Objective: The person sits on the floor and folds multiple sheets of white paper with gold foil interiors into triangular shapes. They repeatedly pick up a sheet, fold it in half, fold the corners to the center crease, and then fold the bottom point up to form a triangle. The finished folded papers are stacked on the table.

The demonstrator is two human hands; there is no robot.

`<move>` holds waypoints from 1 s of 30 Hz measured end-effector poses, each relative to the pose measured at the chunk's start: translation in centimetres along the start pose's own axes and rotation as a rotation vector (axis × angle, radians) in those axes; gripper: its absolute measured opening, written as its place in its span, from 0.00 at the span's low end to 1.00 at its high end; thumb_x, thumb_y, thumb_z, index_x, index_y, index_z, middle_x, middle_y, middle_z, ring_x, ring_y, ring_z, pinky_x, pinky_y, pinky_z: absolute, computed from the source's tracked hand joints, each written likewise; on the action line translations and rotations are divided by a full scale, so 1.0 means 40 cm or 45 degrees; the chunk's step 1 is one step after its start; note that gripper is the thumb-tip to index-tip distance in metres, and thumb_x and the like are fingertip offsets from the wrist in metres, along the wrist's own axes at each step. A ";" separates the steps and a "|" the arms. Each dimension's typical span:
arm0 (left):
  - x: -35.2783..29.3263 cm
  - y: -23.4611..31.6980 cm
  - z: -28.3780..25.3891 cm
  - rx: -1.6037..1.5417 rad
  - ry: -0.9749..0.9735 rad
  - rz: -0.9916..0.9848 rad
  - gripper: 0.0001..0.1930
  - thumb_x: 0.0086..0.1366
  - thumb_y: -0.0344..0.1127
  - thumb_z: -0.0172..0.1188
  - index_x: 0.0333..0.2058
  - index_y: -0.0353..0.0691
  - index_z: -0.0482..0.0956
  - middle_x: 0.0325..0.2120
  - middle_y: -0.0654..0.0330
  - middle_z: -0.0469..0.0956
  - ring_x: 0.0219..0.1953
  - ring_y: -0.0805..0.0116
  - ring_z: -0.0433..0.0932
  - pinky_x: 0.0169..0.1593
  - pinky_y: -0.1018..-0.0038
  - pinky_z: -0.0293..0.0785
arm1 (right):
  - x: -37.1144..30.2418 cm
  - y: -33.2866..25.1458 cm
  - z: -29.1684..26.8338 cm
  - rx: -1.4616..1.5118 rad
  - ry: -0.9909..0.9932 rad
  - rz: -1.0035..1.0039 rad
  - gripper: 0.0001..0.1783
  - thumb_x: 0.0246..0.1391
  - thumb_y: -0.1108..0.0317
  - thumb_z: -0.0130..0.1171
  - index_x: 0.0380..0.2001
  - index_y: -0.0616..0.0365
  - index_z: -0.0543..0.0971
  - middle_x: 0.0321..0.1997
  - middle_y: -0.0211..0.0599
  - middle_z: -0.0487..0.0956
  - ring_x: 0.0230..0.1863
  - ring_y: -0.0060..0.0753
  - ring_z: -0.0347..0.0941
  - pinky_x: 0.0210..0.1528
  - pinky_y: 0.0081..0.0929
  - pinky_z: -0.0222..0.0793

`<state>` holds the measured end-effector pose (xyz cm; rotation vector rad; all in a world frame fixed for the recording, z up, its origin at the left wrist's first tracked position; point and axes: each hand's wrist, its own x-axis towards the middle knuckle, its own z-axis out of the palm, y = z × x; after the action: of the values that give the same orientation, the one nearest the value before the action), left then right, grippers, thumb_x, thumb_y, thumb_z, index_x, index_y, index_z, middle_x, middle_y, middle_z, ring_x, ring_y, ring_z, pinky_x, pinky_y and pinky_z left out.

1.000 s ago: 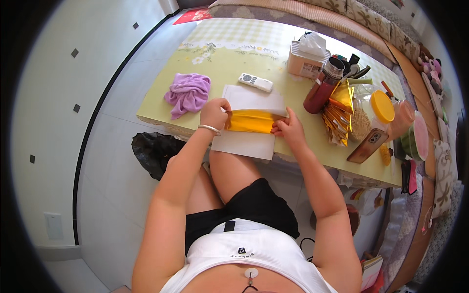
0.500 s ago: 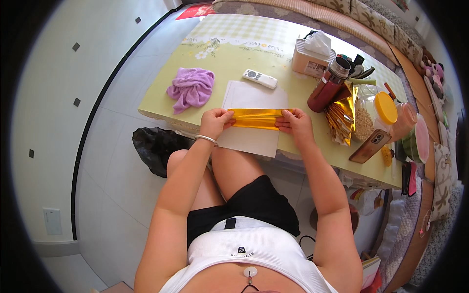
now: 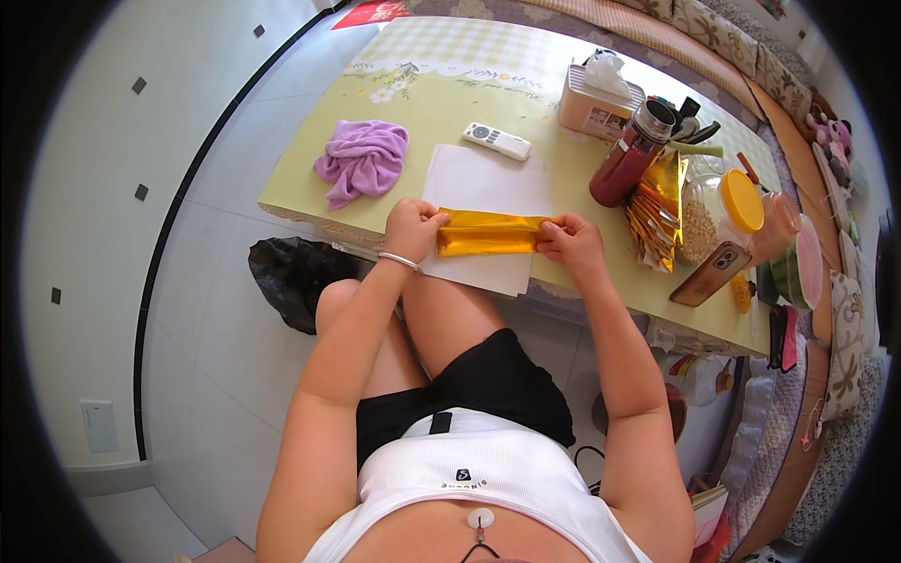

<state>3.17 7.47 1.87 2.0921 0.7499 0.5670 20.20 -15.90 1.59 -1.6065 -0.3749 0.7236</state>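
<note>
Hands, left [image 3: 411, 228] and right [image 3: 570, 239], pinch opposite ends of shiny folded gold foil [image 3: 488, 234] over white paper [image 3: 488, 183].

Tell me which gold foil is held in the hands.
The folded gold foil strip on the white paper; the other gold foil sheets lie untouched beside the red bottle.

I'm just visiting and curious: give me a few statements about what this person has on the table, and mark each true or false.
1. Both hands, left hand and right hand, hold the gold foil sheet at its ends. True.
2. The foil lies over white paper. True.
3. The purple cloth sits to the person's right of the paper. False: it is to the left.
4. The white remote rests on the purple cloth. False: it lies on the table, apart from the cloth.
5. The jar's orange lid is on. True.
</note>
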 end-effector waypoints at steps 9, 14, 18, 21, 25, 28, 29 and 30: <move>-0.020 -0.007 -0.022 -0.037 -0.089 0.186 0.09 0.52 0.31 0.71 0.28 0.32 0.82 0.28 0.61 0.74 0.27 0.74 0.74 0.34 0.76 0.72 | -0.032 -0.020 0.010 -0.287 0.067 -0.097 0.09 0.60 0.66 0.61 0.32 0.63 0.80 0.25 0.31 0.81 0.23 0.20 0.78 0.26 0.16 0.72; -0.022 0.018 -0.010 -0.189 0.061 0.014 0.06 0.55 0.27 0.68 0.31 0.34 0.82 0.29 0.63 0.79 0.23 0.77 0.74 0.27 0.78 0.71 | 0.021 -0.014 0.012 0.074 0.091 0.033 0.08 0.61 0.66 0.60 0.36 0.61 0.79 0.29 0.31 0.81 0.26 0.21 0.79 0.27 0.16 0.73; -0.034 0.090 -0.012 -0.590 0.046 -0.263 0.01 0.60 0.24 0.64 0.31 0.33 0.82 0.29 0.58 0.83 0.25 0.73 0.82 0.26 0.81 0.75 | 0.073 0.033 -0.009 0.158 -0.032 -0.055 0.08 0.61 0.66 0.61 0.37 0.59 0.79 0.32 0.30 0.82 0.31 0.22 0.81 0.30 0.17 0.75; -0.044 0.049 -0.003 -0.850 0.024 -0.366 0.02 0.62 0.26 0.65 0.31 0.33 0.81 0.28 0.57 0.83 0.29 0.70 0.84 0.32 0.80 0.80 | 0.064 0.016 -0.009 0.156 -0.036 0.023 0.08 0.61 0.65 0.62 0.37 0.58 0.79 0.33 0.30 0.82 0.33 0.23 0.82 0.32 0.17 0.76; -0.059 0.029 0.000 -0.836 -0.015 -0.404 0.05 0.63 0.28 0.66 0.30 0.33 0.81 0.27 0.59 0.82 0.31 0.71 0.84 0.35 0.81 0.81 | 0.049 -0.002 -0.008 0.165 -0.013 0.047 0.07 0.61 0.65 0.62 0.36 0.58 0.78 0.32 0.29 0.81 0.32 0.23 0.82 0.33 0.18 0.77; -0.059 0.010 0.008 -0.769 -0.024 -0.364 0.06 0.63 0.29 0.67 0.29 0.33 0.81 0.26 0.61 0.81 0.30 0.74 0.83 0.34 0.82 0.81 | 0.056 0.005 -0.009 0.117 -0.021 0.021 0.07 0.61 0.66 0.62 0.34 0.58 0.78 0.31 0.29 0.81 0.31 0.24 0.82 0.32 0.18 0.77; -0.058 0.005 0.010 -0.744 -0.030 -0.350 0.06 0.63 0.29 0.67 0.29 0.33 0.81 0.25 0.61 0.81 0.29 0.74 0.82 0.34 0.82 0.81 | 0.060 0.013 -0.012 0.107 -0.025 0.009 0.07 0.61 0.66 0.62 0.34 0.58 0.78 0.30 0.29 0.80 0.30 0.24 0.82 0.31 0.18 0.77; -0.058 0.007 0.010 -0.709 -0.027 -0.342 0.06 0.63 0.29 0.67 0.29 0.33 0.81 0.25 0.61 0.80 0.28 0.75 0.82 0.33 0.82 0.80 | 0.063 0.019 -0.017 0.075 -0.026 -0.003 0.08 0.61 0.66 0.62 0.33 0.59 0.78 0.30 0.30 0.80 0.29 0.24 0.82 0.30 0.18 0.77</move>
<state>1.84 5.53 1.58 1.4575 0.7441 0.5289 22.40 -15.00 0.26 -1.5438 -0.3673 0.7436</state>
